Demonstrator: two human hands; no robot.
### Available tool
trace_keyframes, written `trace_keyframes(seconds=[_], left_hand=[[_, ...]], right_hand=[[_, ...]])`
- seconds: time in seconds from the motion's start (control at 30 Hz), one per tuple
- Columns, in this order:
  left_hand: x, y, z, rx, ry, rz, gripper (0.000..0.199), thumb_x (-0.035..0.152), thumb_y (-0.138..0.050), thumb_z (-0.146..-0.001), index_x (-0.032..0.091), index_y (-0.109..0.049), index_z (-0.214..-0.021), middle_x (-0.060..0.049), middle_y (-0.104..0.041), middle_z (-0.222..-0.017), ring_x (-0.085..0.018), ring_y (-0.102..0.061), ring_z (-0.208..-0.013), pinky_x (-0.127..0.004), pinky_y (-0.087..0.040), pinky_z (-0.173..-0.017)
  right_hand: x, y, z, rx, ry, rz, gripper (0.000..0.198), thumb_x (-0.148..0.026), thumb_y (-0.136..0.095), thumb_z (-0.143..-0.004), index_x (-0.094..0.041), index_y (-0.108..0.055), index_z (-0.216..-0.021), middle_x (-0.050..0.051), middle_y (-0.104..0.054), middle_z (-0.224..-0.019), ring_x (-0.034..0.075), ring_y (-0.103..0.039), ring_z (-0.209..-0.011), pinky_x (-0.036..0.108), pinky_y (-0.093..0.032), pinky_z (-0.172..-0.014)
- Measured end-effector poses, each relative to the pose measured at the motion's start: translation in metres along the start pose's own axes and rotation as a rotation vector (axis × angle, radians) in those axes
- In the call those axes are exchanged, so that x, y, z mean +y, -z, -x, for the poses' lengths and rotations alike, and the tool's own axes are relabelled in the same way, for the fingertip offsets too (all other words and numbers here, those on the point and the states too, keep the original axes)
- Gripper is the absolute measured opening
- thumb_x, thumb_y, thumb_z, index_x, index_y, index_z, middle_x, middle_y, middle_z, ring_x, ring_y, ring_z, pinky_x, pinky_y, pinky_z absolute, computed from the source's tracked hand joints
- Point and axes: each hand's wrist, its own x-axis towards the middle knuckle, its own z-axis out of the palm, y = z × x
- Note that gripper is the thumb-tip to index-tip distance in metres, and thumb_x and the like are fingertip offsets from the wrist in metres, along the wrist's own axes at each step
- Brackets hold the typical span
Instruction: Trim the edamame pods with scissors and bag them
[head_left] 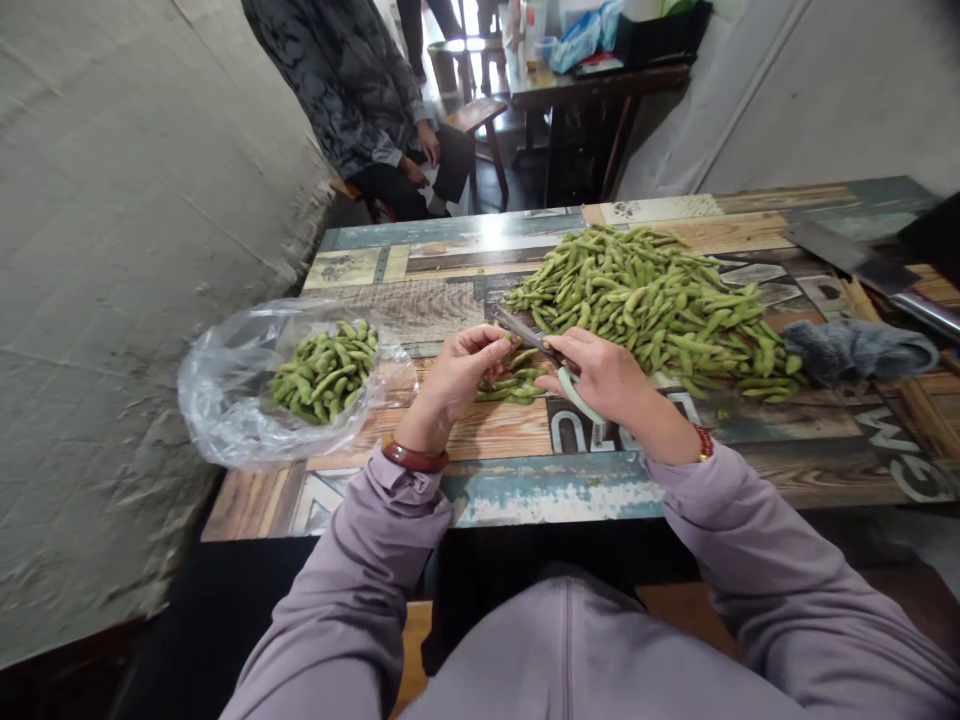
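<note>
My right hand [604, 375] grips a pair of scissors [577, 395] with pale green handles, their dark blades pointing away to the left. Close to the blade tips, my left hand [472, 365] is pinched on what looks like a green soybean pod, mostly covered by the fingers. Under and between both hands lies a small group of pods [517, 385] on the table. A large heap of green soybean pods [637, 300] spreads behind my right hand. To the left of my left hand, a clear plastic bag [225, 370] lies open with more pods [326, 375] in it.
On the table's right side are a grey cloth [859, 350] and a broad-bladed knife [847, 250]. A wall [150, 250] borders the left. Beyond the table sits a person [360, 110], near a wooden stool [476, 115] and another table [585, 90] bearing items.
</note>
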Motion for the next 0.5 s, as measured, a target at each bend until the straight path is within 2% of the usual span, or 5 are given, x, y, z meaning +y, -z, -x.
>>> trace_keyframes(seconds=[0.17,0.37,0.5], left_hand=[[0.0020,0.0008,-0.0017,0.019,0.050,0.198,0.027,0.023,-0.084,-0.065,0.014,-0.063,-0.079,0.002,-0.063,-0.062,-0.007,-0.059,-0.053,-0.017,-0.049,-0.053],[0.0018,0.0000,-0.0016,0.098,0.037,0.365,0.023,0.012,-0.079,-0.069,0.015,-0.060,-0.079,0.003,-0.063,-0.064,-0.007,-0.062,-0.057,-0.015,-0.051,-0.054],[0.0000,-0.0046,0.0003,0.083,0.035,0.436,0.023,0.012,-0.079,-0.069,0.015,-0.060,-0.081,0.004,-0.065,-0.066,-0.006,-0.062,-0.058,-0.015,-0.052,-0.057]], right_hand=[[-0.0012,0.0014,-0.0003,0.072,-0.045,0.009,0.046,-0.037,-0.076,-0.081,-0.018,-0.062,-0.120,0.010,-0.066,-0.104,0.023,-0.065,-0.080,0.033,-0.052,-0.068],[-0.0045,-0.0002,0.0008,0.062,-0.025,0.008,0.048,-0.042,-0.076,-0.081,-0.020,-0.061,-0.121,0.009,-0.065,-0.104,0.024,-0.066,-0.084,0.034,-0.053,-0.072],[-0.0085,-0.0014,0.0004,0.029,-0.028,0.004,0.051,-0.042,-0.078,-0.079,-0.021,-0.061,-0.122,0.009,-0.065,-0.105,0.024,-0.066,-0.085,0.034,-0.054,-0.072]])
